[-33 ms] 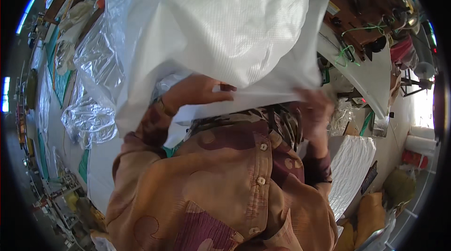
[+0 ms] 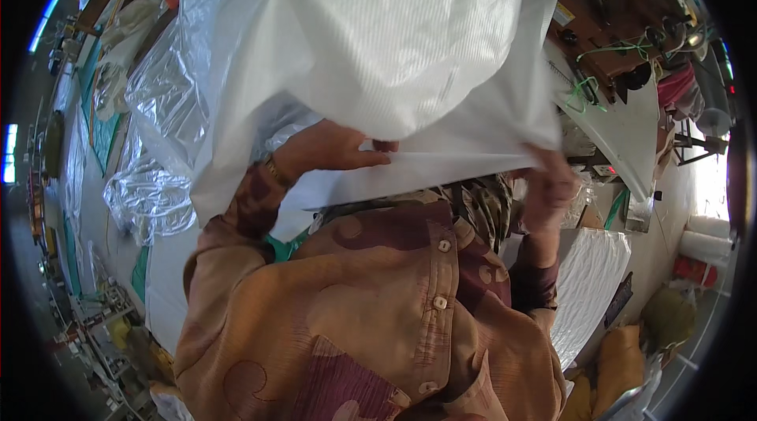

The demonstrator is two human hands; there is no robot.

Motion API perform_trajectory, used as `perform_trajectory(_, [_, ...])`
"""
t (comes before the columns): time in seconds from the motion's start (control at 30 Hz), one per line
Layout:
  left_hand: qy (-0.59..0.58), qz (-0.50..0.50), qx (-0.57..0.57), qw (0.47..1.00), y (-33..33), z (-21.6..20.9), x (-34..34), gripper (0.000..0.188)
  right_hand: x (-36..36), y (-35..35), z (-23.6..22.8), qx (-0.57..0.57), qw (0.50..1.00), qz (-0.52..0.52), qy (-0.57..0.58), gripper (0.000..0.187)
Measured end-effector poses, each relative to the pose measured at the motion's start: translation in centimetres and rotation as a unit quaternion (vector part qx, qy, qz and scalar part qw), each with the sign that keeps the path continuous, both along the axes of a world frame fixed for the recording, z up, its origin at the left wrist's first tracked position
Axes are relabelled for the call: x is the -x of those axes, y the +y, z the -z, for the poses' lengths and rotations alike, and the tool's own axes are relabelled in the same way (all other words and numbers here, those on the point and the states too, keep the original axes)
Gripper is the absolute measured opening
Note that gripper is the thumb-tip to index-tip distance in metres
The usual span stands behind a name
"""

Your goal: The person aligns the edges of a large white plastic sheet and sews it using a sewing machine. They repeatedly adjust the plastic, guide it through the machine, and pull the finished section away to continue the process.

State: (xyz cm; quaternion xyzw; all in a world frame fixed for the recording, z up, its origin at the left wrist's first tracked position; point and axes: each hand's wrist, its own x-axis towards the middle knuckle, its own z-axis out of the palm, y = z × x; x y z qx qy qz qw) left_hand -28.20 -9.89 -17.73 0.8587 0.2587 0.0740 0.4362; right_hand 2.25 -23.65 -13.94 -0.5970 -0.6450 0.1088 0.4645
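A large white woven plastic sheet [image 2: 378, 50] hangs in folds before me and fills the upper middle of the view. My left hand [image 2: 335, 147] is closed on the sheet near its front edge, thumb and fingers pinching the material. At the right end of that same edge, my right hand [image 2: 550, 188] grips the sheet with bent fingers, slightly blurred. Between the two hands the edge runs in a nearly straight line just above my waist. The fold above partly covers the left fingertips.
Crumpled clear plastic film [image 2: 158, 192] lies to the left. At the upper right stands a brown machine table [image 2: 607, 19] with dark metal parts and green cord [image 2: 587, 94]. White padded material [image 2: 591, 283] is at my right side, with sacks [image 2: 619, 370] farther down.
My right hand has moved a little to the right, drawing the sheet's edge and right side with it. My left hand has shifted slightly left and up.
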Motion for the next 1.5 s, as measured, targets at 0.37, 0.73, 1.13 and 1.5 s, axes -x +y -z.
perform_trajectory(0.37, [0.036, 0.107, 0.058, 0.992, -2.3, 4.5, 2.0, 0.05, -13.0, 0.2, 7.9, 0.099, 0.933, 0.347, 0.004, 0.016])
perform_trajectory(0.73, [0.224, 0.077, -0.044, 0.971, -3.5, 3.1, 4.9, 0.032, 0.9, 0.9, 2.2, 0.05, 0.941, 0.02, -0.334, 0.042])
perform_trajectory(1.13, [0.207, 0.034, -0.018, 0.978, -1.8, 2.7, 8.3, 0.032, 10.8, 9.0, 5.3, 0.08, 0.952, -0.198, -0.218, 0.034])
perform_trajectory(1.5, [0.217, -0.012, -0.015, 0.976, -1.6, 3.3, 10.1, 0.032, 11.0, 13.1, 4.1, 0.069, 0.943, -0.161, -0.283, 0.018])
